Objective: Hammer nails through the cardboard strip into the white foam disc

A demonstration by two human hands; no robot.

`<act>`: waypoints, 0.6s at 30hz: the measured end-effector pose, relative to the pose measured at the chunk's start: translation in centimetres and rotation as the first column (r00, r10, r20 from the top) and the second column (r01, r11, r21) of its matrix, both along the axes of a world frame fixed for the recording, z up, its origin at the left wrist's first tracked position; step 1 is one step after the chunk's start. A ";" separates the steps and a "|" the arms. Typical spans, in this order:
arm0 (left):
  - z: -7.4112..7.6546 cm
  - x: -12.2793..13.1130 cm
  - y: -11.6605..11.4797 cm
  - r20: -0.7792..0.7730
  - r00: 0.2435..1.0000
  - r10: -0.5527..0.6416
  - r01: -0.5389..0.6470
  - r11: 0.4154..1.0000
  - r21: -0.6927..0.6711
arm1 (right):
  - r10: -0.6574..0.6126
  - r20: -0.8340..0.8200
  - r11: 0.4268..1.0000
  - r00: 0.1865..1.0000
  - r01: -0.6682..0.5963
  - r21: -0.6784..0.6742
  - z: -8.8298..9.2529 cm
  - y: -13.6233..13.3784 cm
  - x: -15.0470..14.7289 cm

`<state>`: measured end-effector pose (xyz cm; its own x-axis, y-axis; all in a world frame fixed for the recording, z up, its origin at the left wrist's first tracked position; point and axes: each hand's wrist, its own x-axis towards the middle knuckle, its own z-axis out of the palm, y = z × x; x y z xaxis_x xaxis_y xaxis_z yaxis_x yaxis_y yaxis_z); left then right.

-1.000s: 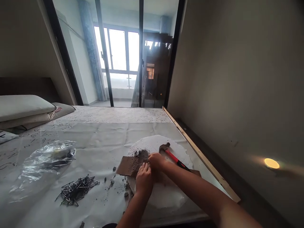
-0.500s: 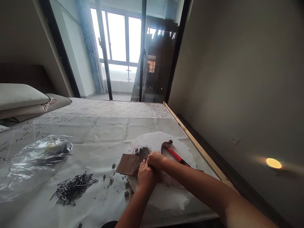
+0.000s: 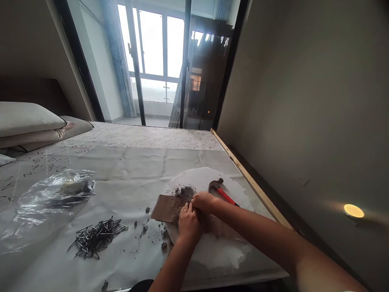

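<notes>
A brown board [image 3: 164, 209] dotted with small holes lies over a white foam sheet [image 3: 209, 255] with a ragged edge. On the board rests my left hand [image 3: 190, 221], its fingers stretched forward and slightly apart. My right hand [image 3: 203, 201] is closed just beyond it, touching the left fingertips; whatever it grips is hidden by the fingers. Grey crumbled debris [image 3: 186, 191] is heaped at the board's far edge, and more crumbs lie to its left. Behind my right forearm, a claw hammer [image 3: 225, 194] with a red handle lies on the foam.
A pile of nails [image 3: 99, 237] lies at left on the grey covering sheet [image 3: 136, 170]. Farther left is a clear plastic bag [image 3: 57, 198]. Pillows [image 3: 30, 121] sit at the far left. A wooden strip [image 3: 255, 186] borders the right edge beside the wall.
The whole view has shifted slightly, with things appearing a little farther right. Both hands stay together on the board; no clear change in their grip shows.
</notes>
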<state>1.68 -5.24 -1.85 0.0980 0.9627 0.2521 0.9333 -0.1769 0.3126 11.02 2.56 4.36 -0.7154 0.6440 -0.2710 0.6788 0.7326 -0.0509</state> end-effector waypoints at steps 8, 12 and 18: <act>-0.3 0.1 -0.1 -0.024 1.000 -0.014 0.014 1.000 0.002 | 0.056 0.188 0.998 0.981 -0.063 0.032 1.5 0.3 -0.6; 0.2 0.2 -0.2 -0.018 1.000 -0.020 0.019 0.998 -0.067 | 0.053 0.218 0.997 0.974 -0.063 0.037 1.6 0.3 -0.8; 0.7 0.1 -0.1 -0.029 0.999 -0.025 0.021 0.993 -0.114 | 0.093 0.236 0.995 0.967 -0.100 0.016 1.1 0.6 -0.9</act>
<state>1.78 -5.39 -1.17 0.1265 0.9824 0.1376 0.9387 -0.1635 0.3036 10.11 3.15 5.48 -0.6932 0.5847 -0.4215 0.5955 0.7940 0.1222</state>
